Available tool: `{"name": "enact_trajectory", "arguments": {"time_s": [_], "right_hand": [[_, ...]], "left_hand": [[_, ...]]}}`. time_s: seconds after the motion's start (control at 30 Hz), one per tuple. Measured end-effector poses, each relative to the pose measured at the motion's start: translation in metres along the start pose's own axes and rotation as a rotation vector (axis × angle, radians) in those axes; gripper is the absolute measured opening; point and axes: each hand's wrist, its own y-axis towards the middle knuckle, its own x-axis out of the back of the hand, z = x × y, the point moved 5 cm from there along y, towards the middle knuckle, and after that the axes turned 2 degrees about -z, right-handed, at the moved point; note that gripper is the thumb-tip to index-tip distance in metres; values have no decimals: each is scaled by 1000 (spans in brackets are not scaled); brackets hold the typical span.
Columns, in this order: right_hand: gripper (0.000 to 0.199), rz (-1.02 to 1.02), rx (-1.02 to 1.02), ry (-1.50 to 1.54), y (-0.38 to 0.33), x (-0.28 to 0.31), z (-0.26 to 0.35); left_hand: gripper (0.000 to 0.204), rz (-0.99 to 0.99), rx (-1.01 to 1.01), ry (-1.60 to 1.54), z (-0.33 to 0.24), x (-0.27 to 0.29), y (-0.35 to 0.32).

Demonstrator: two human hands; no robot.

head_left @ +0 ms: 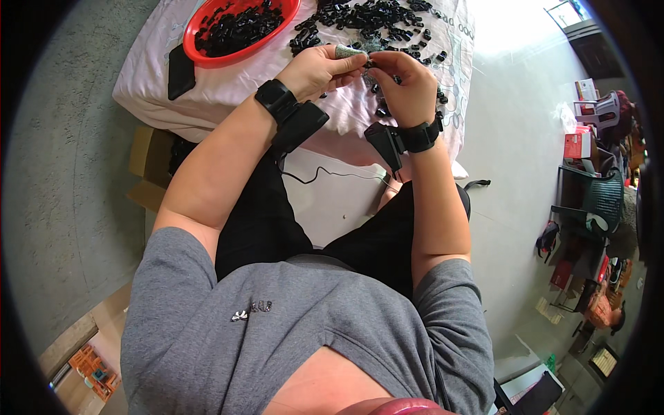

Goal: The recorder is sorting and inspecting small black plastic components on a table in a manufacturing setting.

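Above the near part of a cloth-covered table, my two hands meet fingertip to fingertip. My left hand (319, 70) is closed, thumb against the fingers, and a speckled grey-green piece (349, 52) lies along its index finger; whether it is held or worn I cannot tell. My right hand (409, 86) pinches a tiny dark piece (369, 63) where the fingertips come together, mostly hidden by them. Just beyond, many small black parts (373, 21) lie scattered on the cloth. A red basin (294, 12) at the far left holds more of the same black parts.
A black phone-like slab (181, 72) rests on the pink cloth (155, 83) left of the basin. An open cardboard box (143, 155) stands below the table's left side. A cable (325, 173) hangs near my knees. Chairs (598, 194) and a person (600, 308) are far right.
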Motion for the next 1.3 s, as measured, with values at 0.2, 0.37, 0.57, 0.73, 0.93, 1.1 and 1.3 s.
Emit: {"name": "enact_trajectory", "arguments": {"time_s": [0.2,0.37,0.57,0.73,0.93,1.1,1.3], "right_hand": [[26,-11,-50,28,0,1,5],[25,-29,-40,78,-1,-1,-1],[18,-61,-20,79,-2,1,2],[17,-100,27,14,1,3,16],[28,-59,312,-178,0,3,30],[28,68,97,17,-2,0,19],[37,27,159,-49,-8,-5,31]], "left_hand": [[19,29,-18,-65,1,3,1],[17,46,-32,-64,0,3,1],[22,64,31,-85,6,2,3],[46,204,127,-113,5,-15,-5],[45,243,51,-56,5,-16,-2],[44,59,-24,127,-8,-23,-14],[41,-39,-130,284,-7,-12,-8]]}}
